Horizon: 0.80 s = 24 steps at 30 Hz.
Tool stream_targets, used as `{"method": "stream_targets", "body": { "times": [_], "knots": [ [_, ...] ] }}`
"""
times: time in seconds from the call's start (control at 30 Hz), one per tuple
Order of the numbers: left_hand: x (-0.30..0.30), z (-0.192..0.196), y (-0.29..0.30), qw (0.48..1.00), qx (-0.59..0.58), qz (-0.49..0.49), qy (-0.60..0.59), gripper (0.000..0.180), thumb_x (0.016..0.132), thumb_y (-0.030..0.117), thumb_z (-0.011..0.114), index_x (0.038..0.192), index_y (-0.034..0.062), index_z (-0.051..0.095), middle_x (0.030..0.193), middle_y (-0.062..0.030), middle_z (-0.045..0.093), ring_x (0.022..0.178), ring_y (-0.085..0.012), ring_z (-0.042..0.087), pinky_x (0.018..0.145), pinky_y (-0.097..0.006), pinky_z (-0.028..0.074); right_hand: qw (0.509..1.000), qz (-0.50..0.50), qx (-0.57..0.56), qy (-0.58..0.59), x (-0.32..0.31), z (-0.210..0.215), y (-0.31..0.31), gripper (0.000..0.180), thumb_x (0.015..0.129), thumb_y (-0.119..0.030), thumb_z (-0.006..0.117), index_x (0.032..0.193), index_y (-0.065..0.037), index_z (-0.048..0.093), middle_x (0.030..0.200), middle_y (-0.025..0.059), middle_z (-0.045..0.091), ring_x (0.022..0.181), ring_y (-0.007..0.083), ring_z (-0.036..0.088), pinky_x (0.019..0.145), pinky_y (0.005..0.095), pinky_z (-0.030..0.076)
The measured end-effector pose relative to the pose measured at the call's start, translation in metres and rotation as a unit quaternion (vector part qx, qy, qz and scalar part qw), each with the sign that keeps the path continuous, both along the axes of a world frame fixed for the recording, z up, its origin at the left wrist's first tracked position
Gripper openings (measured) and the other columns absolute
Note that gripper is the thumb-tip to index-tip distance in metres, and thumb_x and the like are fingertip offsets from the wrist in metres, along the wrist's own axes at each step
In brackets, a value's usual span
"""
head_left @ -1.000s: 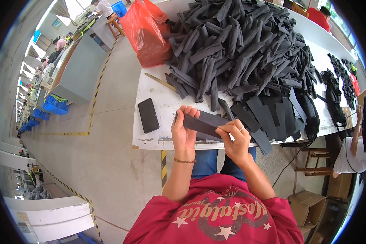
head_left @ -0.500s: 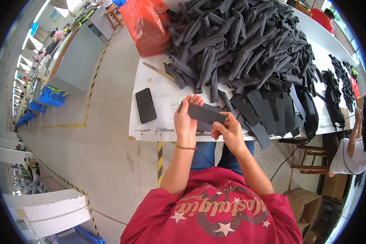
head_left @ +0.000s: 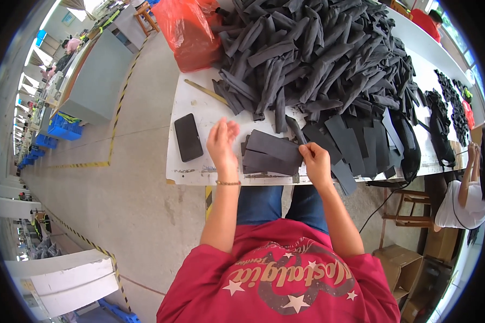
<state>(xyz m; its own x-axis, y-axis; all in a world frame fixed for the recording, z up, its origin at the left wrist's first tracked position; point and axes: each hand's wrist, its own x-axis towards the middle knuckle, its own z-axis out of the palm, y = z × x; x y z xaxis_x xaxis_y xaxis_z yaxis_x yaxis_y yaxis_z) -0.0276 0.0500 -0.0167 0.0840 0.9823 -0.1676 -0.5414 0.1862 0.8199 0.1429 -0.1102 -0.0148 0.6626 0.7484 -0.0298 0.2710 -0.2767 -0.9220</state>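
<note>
Head view: the person's two forearms come up from the lower edge over a red printed shirt to the near edge of a white table [head_left: 199, 102]. The right hand [head_left: 315, 161] is clamped on the right end of a dark grey flat rectangular foam sheet [head_left: 275, 146], thumb on top and fingers curled under, so that the sheet reaches leftward from that hand and sits on top of a small stack of like foam sheets [head_left: 267, 164] at the table's near edge. The left hand [head_left: 223, 142] hangs just left of the sheet with fingers spread apart and holds nothing; its fingertips are near the sheet's left end, but whether they touch it cannot be told. A thin bracelet [head_left: 229, 183] circles the left wrist. Left of the left hand a black phone [head_left: 188, 137] lies flat on the table, well apart from the sheets. Behind the sheets rises a large pile of dark grey folded foam strips [head_left: 318, 54], covering most of the table's far part, with more flat dark pieces [head_left: 355, 142] fanned out just right of the right hand. A red plastic bag [head_left: 191, 29] sits at the table's far left corner, and a slim yellowish stick [head_left: 205, 91] lies between the bag and the phone. At the right rim another person in white [head_left: 461, 202] stands beside the table.
</note>
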Motion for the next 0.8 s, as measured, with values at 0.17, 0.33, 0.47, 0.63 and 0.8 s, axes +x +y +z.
{"method": "stream_targets", "body": {
  "times": [0.17,0.33,0.47,0.63,0.8],
  "knots": [
    [0.037,0.019,0.022,0.977,0.151,-0.043,0.141,0.022,0.092,0.013,0.063,0.106,-0.0025,0.066,0.086,-0.0084,0.069,0.071,-0.0135,0.064,0.069,-0.026,0.053,0.984,0.004,-0.028,-0.178,0.003,-0.003,0.001,0.013,0.089,-0.015,0.063,0.088,-0.003,0.067,0.083,0.0154,0.064,0.077,0.0374,0.062,0.067,0.0430,0.049],
    [0.091,0.005,0.010,0.814,0.217,-0.303,0.446,0.031,0.088,0.026,0.065,0.084,-0.0036,0.069,0.073,-0.0136,0.068,0.066,-0.0242,0.066,0.062,-0.035,0.052,0.958,-0.061,-0.014,-0.280,0.049,0.001,-0.039,0.009,0.083,-0.008,0.066,0.089,-0.003,0.062,0.084,0.0135,0.059,0.080,0.0342,0.059,0.069,0.0424,0.049],
    [0.120,-0.027,0.005,0.591,0.331,-0.292,0.676,0.041,0.082,0.044,0.065,0.075,0.0049,0.074,0.070,-0.0175,0.067,0.072,-0.0345,0.066,0.067,-0.043,0.051,0.909,0.017,-0.030,-0.416,0.055,-0.002,-0.028,0.032,0.077,-0.015,0.073,0.103,0.000,0.062,0.100,0.0126,0.057,0.097,0.0325,0.054,0.082,0.0394,0.047],
    [0.133,-0.023,0.001,0.688,0.310,-0.264,0.601,0.034,0.086,0.034,0.064,0.078,0.0011,0.071,0.070,-0.0156,0.068,0.070,-0.0296,0.068,0.062,-0.039,0.052,0.794,0.092,-0.184,-0.572,0.061,-0.031,-0.008,0.015,0.080,-0.014,0.058,0.090,-0.003,0.062,0.092,0.0099,0.058,0.089,0.0257,0.055,0.074,0.0343,0.046],
    [0.119,0.003,-0.001,0.911,0.042,-0.329,0.244,0.021,0.092,0.011,0.053,0.104,-0.0055,0.053,0.088,-0.0155,0.066,0.077,-0.0281,0.069,0.066,-0.038,0.059,0.810,0.078,-0.169,-0.556,0.074,-0.041,-0.002,0.011,0.078,-0.011,0.058,0.085,-0.003,0.060,0.088,0.0123,0.058,0.084,0.0272,0.058,0.068,0.0355,0.050]
  ]
}}
